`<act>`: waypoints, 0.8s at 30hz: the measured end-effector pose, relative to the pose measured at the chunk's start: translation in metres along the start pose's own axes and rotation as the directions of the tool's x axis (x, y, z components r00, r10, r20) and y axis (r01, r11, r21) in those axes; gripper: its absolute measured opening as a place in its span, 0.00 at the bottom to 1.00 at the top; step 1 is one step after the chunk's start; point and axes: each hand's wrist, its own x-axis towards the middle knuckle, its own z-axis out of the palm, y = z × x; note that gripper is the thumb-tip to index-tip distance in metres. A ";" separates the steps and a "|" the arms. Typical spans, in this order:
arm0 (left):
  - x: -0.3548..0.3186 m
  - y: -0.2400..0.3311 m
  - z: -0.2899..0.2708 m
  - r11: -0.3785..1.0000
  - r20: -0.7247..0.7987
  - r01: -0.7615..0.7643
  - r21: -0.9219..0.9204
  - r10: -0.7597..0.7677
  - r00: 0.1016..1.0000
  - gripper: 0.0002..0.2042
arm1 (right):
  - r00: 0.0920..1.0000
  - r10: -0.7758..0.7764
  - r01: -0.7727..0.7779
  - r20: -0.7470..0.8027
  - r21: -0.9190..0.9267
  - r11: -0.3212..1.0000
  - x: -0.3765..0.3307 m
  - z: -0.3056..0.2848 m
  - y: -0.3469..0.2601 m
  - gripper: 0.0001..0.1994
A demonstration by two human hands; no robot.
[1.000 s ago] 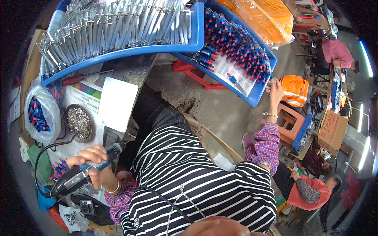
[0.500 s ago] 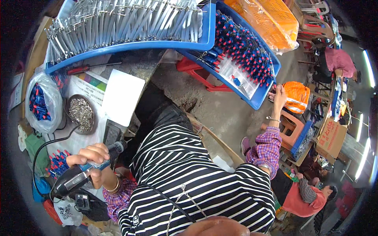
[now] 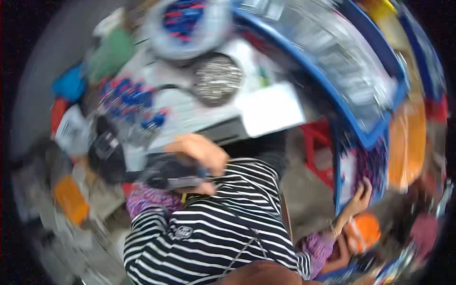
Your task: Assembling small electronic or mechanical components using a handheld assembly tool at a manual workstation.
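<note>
The view is smeared by motion. My left hand [image 3: 206,154] is closed around a black, corded electric screwdriver [image 3: 171,173], held in front of my striped top at the table's near edge. On the right, my right hand [image 3: 358,199] is at the near end of a blue tray [image 3: 337,187]. Its fingers point up toward the small blue parts with red tips [image 3: 370,164] in that tray. Blur hides whether those fingers grip the rim or a part.
On the table are a bowl of small metal pieces [image 3: 218,78], a white card [image 3: 271,110], a bag of blue-and-red parts [image 3: 183,21] and a loose pile [image 3: 126,99]. A larger blue tray [image 3: 304,52] holds metal strips. A red stool [image 3: 317,149] and orange bag [image 3: 365,232] stand right.
The whole view has swung, so the table items appear farther right. My left hand and the screwdriver are now closer to my body. My right hand stays by the tray's end.
</note>
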 end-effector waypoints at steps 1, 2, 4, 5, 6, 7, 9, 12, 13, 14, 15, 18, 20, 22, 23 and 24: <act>-0.007 0.001 0.003 0.997 -0.041 0.000 0.071 0.003 0.999 0.18 | 0.988 -0.116 0.109 0.105 0.069 0.992 -0.003 0.013 -0.019 0.10; -0.021 0.000 0.008 0.997 -0.121 0.005 0.082 0.005 0.993 0.18 | 0.948 -0.241 0.210 0.209 0.161 0.964 -0.003 0.031 -0.037 0.10; -0.047 -0.008 0.016 0.997 -0.273 -0.020 0.072 0.039 0.961 0.18 | 0.874 -0.318 0.216 0.367 0.293 0.931 -0.005 0.065 -0.079 0.10; -0.050 -0.011 0.019 0.993 -0.320 -0.029 0.114 0.064 0.945 0.18 | 0.815 -0.424 0.307 0.396 0.326 0.894 -0.009 0.080 -0.106 0.11; -0.054 -0.009 0.020 0.989 -0.361 -0.038 0.144 0.088 0.929 0.18 | 0.748 -0.517 0.394 0.417 0.348 0.851 -0.015 0.093 -0.140 0.11; -0.062 -0.002 0.022 0.986 -0.392 0.079 0.149 -0.015 0.920 0.17 | 0.707 -0.505 0.315 0.495 0.419 0.851 -0.022 0.108 -0.157 0.11; -0.074 0.000 0.021 0.943 -0.375 0.125 0.310 0.001 0.927 0.17 | 0.558 -0.583 0.276 0.591 0.531 0.801 -0.040 0.140 -0.192 0.12; -0.086 -0.004 0.021 0.961 -0.400 0.094 0.261 0.019 0.916 0.18 | 0.253 -0.743 0.394 0.620 0.636 0.664 -0.069 0.186 -0.252 0.15; -0.089 0.000 0.020 0.957 -0.377 0.102 0.272 0.009 0.926 0.18 | 0.153 -0.772 0.458 0.617 0.648 0.608 -0.078 0.202 -0.264 0.18; -0.087 0.002 0.017 0.957 -0.334 0.102 0.271 -0.006 0.943 0.18 | 0.086 -0.796 0.430 0.599 0.698 0.572 -0.082 0.214 -0.277 0.20; -0.086 0.001 0.018 0.972 -0.333 0.047 0.229 0.033 0.942 0.19 | 0.023 -0.836 0.504 0.548 0.716 0.483 -0.089 0.229 -0.289 0.21; -0.090 0.003 0.014 0.976 -0.292 0.019 0.219 0.047 0.955 0.17 | -0.004 -0.866 0.598 0.500 0.696 0.399 -0.112 0.264 -0.315 0.22; -0.094 0.003 0.012 0.979 -0.283 -0.003 0.203 0.062 0.957 0.17 | -0.018 -0.879 0.659 0.476 0.667 0.347 -0.123 0.280 -0.326 0.22; -0.097 0.002 0.011 0.979 -0.292 -0.035 0.200 0.093 0.952 0.16 | -0.027 -0.890 0.722 0.455 0.625 0.297 -0.134 0.292 -0.331 0.22; -0.101 0.002 0.012 0.982 -0.310 -0.010 0.188 0.069 0.948 0.15 | -0.044 -0.879 0.749 0.475 0.597 0.285 -0.139 0.297 -0.332 0.22; -0.105 0.003 0.013 0.984 -0.332 0.011 0.177 0.049 0.942 0.15 | -0.067 -0.865 0.776 0.497 0.571 0.268 -0.142 0.300 -0.332 0.21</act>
